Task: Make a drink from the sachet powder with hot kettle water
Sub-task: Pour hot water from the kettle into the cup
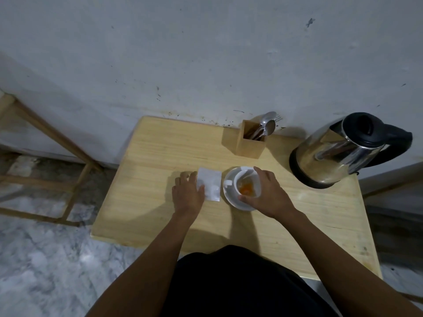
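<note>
Left hand (188, 193) flat on the counter (146, 202), fingers spread, fingertips resting on the left edge of the white sachet (209, 187). Not gripping it, just pressing down on it. Sachet lies flat, just beside the saucer, at 9 o'clock from the cup.

Right hand (266, 193) wrapped over the cup (248, 184) from its 3 o'clock side: thumb on the near rim, index finger on the far rim, closed around the cup wall. Hands well apart from each other, sachet and cup between them.

Cup is white, upright on a white saucer (231, 200). Cup handle points to 9 o'clock, toward the sachet. Orange powder (246, 188) sits in the bottom of the cup. Can't tell if any liquid is in there; looks like a dry heap with some brownish tint around it.

Kettle (343, 152) at 2 o'clock from the cup, well apart, at the right edge of the counter. Steel body, black lid shut, black handle pointing right, sitting on a black base.

Wooden cutlery holder (246, 143) at 12 o'clock from the cup, near the wall. Spoons (269, 125) and a fork stand in it, heads leaning right.

Counter is light wood, pushed against a scuffed grey-white wall (206, 53). Wooden frame (57, 156) on the floor at 9 o'clock, off the counter. Marbled grey floor (45, 259) lower left. Person's dark clothing fills the bottom centre of the view.
</note>
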### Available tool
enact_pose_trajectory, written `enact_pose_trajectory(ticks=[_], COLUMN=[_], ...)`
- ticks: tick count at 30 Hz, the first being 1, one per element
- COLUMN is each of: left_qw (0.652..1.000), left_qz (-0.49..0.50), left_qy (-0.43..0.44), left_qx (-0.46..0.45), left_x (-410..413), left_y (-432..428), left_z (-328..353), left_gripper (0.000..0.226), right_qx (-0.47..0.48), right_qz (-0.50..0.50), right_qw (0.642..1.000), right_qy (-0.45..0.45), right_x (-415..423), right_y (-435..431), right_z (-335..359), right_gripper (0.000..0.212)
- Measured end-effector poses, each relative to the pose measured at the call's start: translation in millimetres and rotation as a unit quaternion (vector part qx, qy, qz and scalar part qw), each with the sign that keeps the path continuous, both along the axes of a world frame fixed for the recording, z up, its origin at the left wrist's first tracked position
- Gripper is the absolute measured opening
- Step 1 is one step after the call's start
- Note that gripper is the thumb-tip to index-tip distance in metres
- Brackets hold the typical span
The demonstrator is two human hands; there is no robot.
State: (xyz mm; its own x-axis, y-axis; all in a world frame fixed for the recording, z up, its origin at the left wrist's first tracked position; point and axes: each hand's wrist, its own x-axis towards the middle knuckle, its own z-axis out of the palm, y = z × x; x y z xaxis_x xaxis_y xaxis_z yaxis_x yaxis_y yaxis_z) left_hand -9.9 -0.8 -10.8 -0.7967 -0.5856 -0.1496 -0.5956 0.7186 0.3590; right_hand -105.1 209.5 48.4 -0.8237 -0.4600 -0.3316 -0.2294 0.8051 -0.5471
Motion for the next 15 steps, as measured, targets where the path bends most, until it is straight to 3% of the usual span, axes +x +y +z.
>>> enact_pose_trajectory(ticks=[5, 11, 15], left_qw=[0.985, 0.983, 0.990], left_qz=[-0.169, -0.174, -0.137], left_qy=[-0.037, -0.050, 0.013], left_qx=[-0.013, -0.022, 0.008], left_x=[8.7, 9.9, 5.0], left_y=[2.0, 3.8, 11.2], left_z=[-17.7, -16.4, -6.9], left_gripper=[0.039, 0.041, 0.038], right_qx=[0.000, -0.004, -0.012], right_qz=[-0.011, -0.007, -0.002], right_qw=[1.000, 1.000, 1.000], right_qy=[-0.004, 0.001, 0.003], right_x=[-0.1, 1.6, 0.5], right_y=[-1.3, -0.3, 4.2], right_z=[1.4, 1.5, 4.7], right_gripper=[0.088, 0.088, 0.092])
